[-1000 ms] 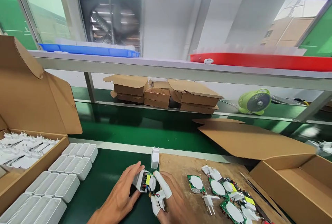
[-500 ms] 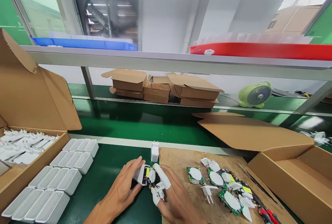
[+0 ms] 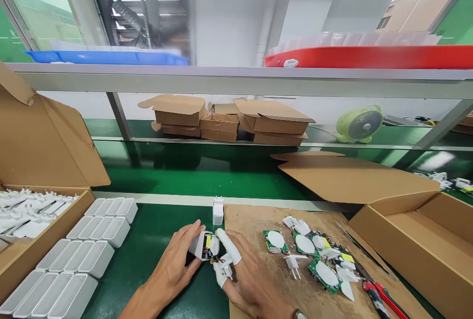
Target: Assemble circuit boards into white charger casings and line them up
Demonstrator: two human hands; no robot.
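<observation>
Head: casing crosswise, board rightward

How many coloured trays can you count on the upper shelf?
2: a blue tray at left and a red tray at right; any behind them would be hidden.

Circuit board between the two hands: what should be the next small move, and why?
Perhaps push the circuit board further into the white housing: the left hand holds the housing, the board protrudes from it, and the right hand is close.
</observation>
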